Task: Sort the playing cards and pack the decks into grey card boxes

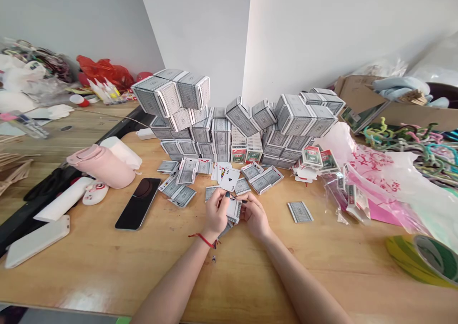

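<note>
Both my hands meet over the middle of the table around a playing card (234, 209), which shows a grey patterned part and a white part. My left hand (217, 212) pinches it from the left, thumb on top. From the right, the fingers of my right hand (255, 214) close on its edge. Just beyond my fingertips lie face-up cards, with a club card (229, 179) on top. More folded grey-backed cards (266, 178) lie around them. Behind stands a structure of grey card blocks (221, 138). Part of another card below my left hand is mostly hidden.
A phone (138, 203), a pink tumbler (103, 165) and a white power bank (37, 242) lie to the left. On the right are a single card (300, 212), card boxes (312, 157), plastic bags (379, 171) and a yellow tape roll (424, 259). A cardboard box (400, 111) stands behind.
</note>
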